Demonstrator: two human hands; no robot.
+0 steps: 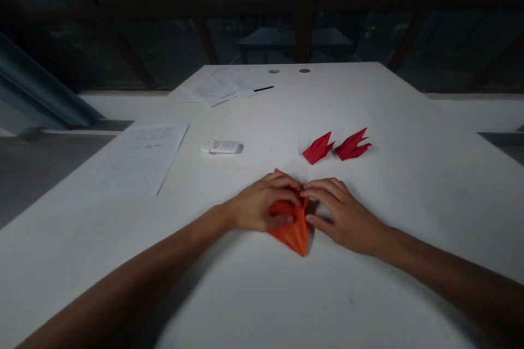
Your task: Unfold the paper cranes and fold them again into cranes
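We are reaching in from both sides over the white worktop (245, 294), likely for steadiness. Our left hand (254, 204) is lying across the orange folded paper (291, 237), seemingly pinning it down; our right hand (347, 221) is curving toward its right edge. Whether our fingers (320, 194) are pinching or merely pressing, we cannot tell. Two red folded papers (317, 149) are sitting just beyond.

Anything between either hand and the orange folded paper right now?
Nothing visible: the left hand rests on the orange folded paper, and the right hand is at its right edge. The two red folded paper pieces lie beyond the hands, not between.
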